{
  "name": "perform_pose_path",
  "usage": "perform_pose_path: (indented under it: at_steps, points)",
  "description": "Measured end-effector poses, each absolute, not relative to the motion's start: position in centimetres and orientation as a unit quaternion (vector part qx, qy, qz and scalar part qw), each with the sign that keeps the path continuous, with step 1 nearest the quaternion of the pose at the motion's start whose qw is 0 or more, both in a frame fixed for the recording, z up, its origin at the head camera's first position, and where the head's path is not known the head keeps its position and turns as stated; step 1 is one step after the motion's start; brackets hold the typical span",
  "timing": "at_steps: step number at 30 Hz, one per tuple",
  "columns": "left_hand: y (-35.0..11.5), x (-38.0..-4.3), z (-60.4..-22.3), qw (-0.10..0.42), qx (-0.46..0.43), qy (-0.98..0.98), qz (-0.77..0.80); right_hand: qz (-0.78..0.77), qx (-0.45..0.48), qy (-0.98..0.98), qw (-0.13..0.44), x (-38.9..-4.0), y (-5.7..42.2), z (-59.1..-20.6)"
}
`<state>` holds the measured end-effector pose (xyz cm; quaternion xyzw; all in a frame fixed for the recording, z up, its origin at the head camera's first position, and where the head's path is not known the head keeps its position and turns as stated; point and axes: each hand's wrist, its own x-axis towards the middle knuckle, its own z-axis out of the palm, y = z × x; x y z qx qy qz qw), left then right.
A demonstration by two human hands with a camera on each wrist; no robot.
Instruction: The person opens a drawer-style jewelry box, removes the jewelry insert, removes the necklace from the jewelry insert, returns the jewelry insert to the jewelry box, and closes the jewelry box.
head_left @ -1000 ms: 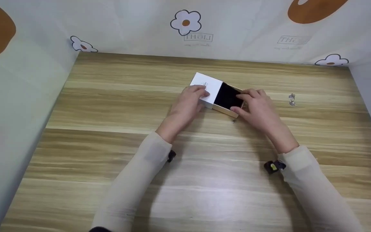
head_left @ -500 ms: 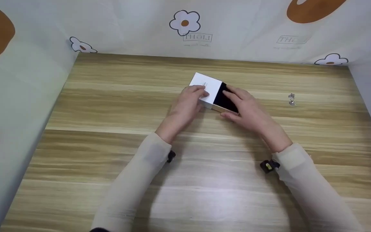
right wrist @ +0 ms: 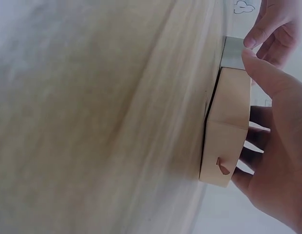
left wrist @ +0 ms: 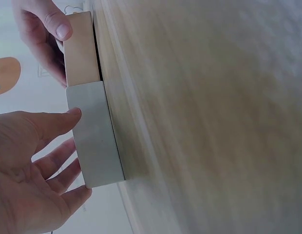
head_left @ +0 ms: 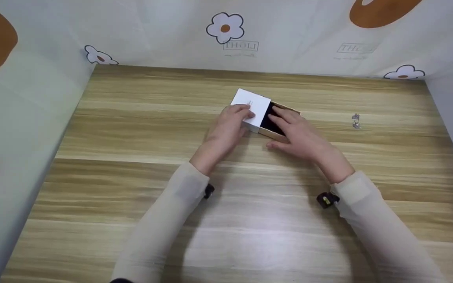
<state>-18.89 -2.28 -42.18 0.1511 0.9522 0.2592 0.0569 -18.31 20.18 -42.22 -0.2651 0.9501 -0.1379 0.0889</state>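
Note:
A drawer-style gift box sits on the table with its white sleeve on the left and its tan drawer pulled partway out to the right. My left hand holds the sleeve, fingers on top and thumb at the near side. Inside the drawer lies a black lining. The fingers of my right hand reach over that lining, and its thumb is stretched along the near side. An orange ribbon tab shows on the drawer's end in the right wrist view.
Two small shiny silver pieces, like earrings, lie on the wood-grain table to the right of the box. A white cloth printed with flowers stands behind the table's far edge.
My right hand has moved left from the drawer's outer end to over the black lining. More of the drawer's far rim shows than half a second ago. The left hand has stayed put.

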Motion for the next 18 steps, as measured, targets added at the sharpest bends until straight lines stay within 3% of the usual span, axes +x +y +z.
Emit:
perform_pose_path:
  at_steps: [11,18]
  points:
    - [-2.24,-19.02,-42.07,0.065,0.153,0.952,0.255,-0.124,-0.271,0.949,0.105,-18.64,19.95,-42.06]
    - [-2.22,-19.04,-41.94,0.071,0.154,0.952,0.254,-0.153,-0.278,0.945,0.078,-18.6,20.24,-41.62]
